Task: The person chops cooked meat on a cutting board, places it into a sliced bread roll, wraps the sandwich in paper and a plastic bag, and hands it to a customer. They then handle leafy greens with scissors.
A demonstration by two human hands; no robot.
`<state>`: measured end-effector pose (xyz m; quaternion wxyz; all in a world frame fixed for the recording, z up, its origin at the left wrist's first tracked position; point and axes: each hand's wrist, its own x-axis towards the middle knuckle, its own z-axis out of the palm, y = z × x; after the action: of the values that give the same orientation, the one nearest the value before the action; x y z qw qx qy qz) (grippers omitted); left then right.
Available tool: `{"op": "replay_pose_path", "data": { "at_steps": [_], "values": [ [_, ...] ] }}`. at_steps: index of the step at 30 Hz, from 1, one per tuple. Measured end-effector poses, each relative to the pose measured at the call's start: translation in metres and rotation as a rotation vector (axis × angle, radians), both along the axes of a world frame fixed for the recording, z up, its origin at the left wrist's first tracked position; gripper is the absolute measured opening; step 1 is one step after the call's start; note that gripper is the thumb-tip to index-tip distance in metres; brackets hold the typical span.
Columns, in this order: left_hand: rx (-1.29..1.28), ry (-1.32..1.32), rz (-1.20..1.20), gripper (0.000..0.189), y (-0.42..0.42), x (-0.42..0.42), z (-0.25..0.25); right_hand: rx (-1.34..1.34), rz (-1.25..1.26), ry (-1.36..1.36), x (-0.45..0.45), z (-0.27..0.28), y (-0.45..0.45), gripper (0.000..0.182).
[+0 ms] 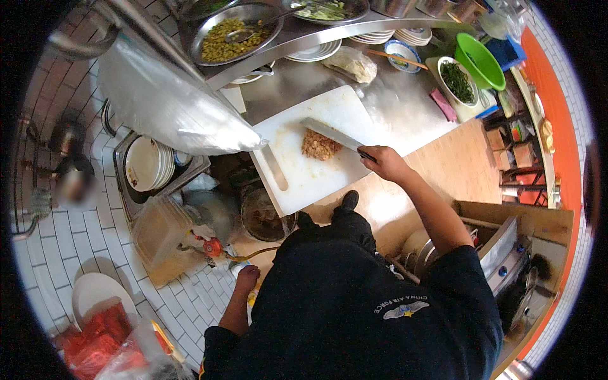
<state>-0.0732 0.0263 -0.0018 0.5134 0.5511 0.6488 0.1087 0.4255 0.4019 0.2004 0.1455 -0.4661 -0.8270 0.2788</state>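
My right hand (381, 163) grips the dark handle of a kitchen knife (332, 134). The blade lies over the upper right side of a small heap of minced meat (319, 145) on a white cutting board (342, 104). The board rests on a stainless steel counter (394, 111), its near corner jutting past the edge, with a slot close to its left side. My left hand (249, 277) hangs low at my left side, off the board, with its fingers curled. Whether it holds anything does not show plainly.
A plastic bag (175, 104) hangs left of the board. Behind stand a steel shelf with a bowl of chopped green food (228, 40), stacked plates (316, 51) and a green plastic bowl (479, 61). A sink with plates (145, 164) is at left; a round container (267, 216) sits below the board.
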Motion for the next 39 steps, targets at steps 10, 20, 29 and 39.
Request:
{"op": "replay_pose_path", "data": {
  "at_steps": [10, 20, 29, 39],
  "values": [
    [0.279, 0.384, -0.791, 0.009, 0.061, 0.018, 0.023, 0.054, -0.325, -0.292, -0.010, -0.042, -0.017, 0.032],
    [-0.223, 0.141, -0.189, 0.035, 0.163, 0.203, 0.061, 0.333, -0.087, 0.161, 0.111, -0.019, -0.052, 0.017],
    [-0.125, 0.269, -0.423, 0.036, 0.285, 0.479, 0.096, 0.146, -0.733, 0.414, 0.389, -0.020, -0.127, 0.027],
    [0.299, 0.306, -0.959, 0.035, 0.440, 0.796, 0.138, -0.188, -0.495, 0.183, 0.640, 0.018, 0.067, 0.033]
  ]
}}
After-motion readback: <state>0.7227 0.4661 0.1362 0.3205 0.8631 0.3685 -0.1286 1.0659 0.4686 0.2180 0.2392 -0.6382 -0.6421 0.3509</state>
